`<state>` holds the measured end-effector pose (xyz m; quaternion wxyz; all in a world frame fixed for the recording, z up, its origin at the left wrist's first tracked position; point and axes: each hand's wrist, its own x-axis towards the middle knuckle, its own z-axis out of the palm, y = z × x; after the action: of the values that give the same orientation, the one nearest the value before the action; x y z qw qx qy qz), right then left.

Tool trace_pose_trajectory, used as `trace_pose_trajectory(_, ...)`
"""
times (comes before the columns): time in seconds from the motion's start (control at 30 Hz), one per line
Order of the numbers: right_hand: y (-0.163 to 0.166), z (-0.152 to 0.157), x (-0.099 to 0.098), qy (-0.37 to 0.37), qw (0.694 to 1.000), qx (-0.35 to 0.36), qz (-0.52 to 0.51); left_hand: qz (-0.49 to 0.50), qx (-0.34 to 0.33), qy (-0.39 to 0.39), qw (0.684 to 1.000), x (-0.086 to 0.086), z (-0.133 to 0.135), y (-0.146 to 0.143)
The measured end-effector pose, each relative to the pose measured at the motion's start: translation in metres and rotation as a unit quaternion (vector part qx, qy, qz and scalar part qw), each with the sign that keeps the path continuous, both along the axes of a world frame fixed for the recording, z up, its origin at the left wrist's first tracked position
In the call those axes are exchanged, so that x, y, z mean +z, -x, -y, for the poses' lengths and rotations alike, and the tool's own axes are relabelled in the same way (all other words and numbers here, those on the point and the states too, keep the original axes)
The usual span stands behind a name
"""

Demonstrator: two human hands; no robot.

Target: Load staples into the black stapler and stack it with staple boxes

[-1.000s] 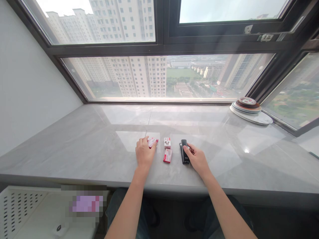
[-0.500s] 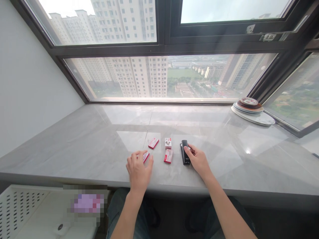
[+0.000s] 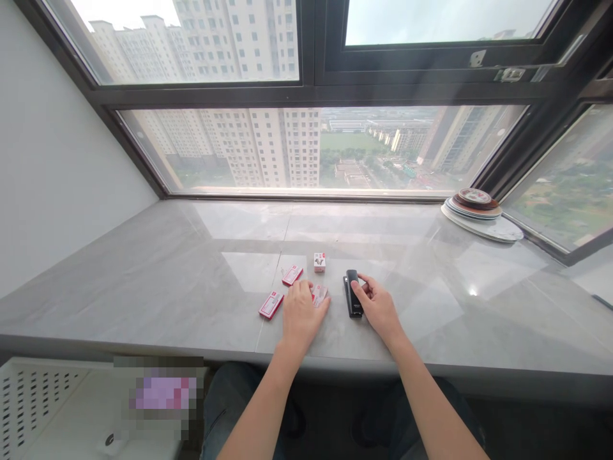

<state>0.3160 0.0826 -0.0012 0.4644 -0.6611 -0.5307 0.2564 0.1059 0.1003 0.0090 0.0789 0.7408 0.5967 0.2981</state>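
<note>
My left hand [image 3: 303, 314] rests on the grey stone sill [image 3: 143, 287], fingers together over a small red-and-white box [image 3: 320, 293] that is half hidden under them. My right hand [image 3: 378, 308] pinches the side of a black stapler [image 3: 352, 292] lying flat just right of that box. Three more boxes lie free: one flat at the front left [image 3: 271, 304], one flat behind my left hand [image 3: 292, 275], and one standing upright further back [image 3: 320, 262].
A stack of round plates or coasters [image 3: 479, 211] sits at the sill's far right corner by the window frame [image 3: 306, 94]. A white perforated shelf [image 3: 43, 409] stands below the sill at the left. My knees are under the front edge.
My left hand let go of the front-left box and moved right onto the box beside the stapler. My right hand stayed on the stapler.
</note>
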Motion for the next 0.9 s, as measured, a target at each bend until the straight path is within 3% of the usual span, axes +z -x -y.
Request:
trace_pose_trajectory(0.17, 0.008, -0.008, 0.015, 0.002, 0.996, 0.011, 0.084, -0.006, -0.066, 0.015, 0.998, 0.004, 0.032, 0.010)
trace_pose_trajectory(0.37, 0.026, -0.022, 0.047, 0.010, 0.966, 0.233, 0.114, -0.012, -0.131, 0.023, 0.991, 0.011, 0.046, 0.018)
trace_pose_trajectory(0.47, 0.037, -0.024, 0.054, 0.004, 0.951, 0.287, 0.117, -0.028, -0.140, 0.042, 0.989, 0.011, 0.045, 0.023)
trace_pose_trajectory(0.53, 0.046, -0.024, 0.053, 0.001, 0.951, 0.282, 0.127, -0.038, -0.152, 0.047, 0.987, 0.009, 0.045, 0.025)
trace_pose_trajectory(0.7, 0.064, -0.025, 0.046, -0.013, 0.966, 0.195, 0.172, -0.038, -0.149, 0.025, 0.988, 0.008, 0.045, 0.024)
trace_pose_trajectory(0.9, 0.031, -0.017, 0.073, -0.073, 0.977, 0.194, 0.056, -0.030, -0.134, 0.027, 0.990, 0.005, 0.041, 0.023)
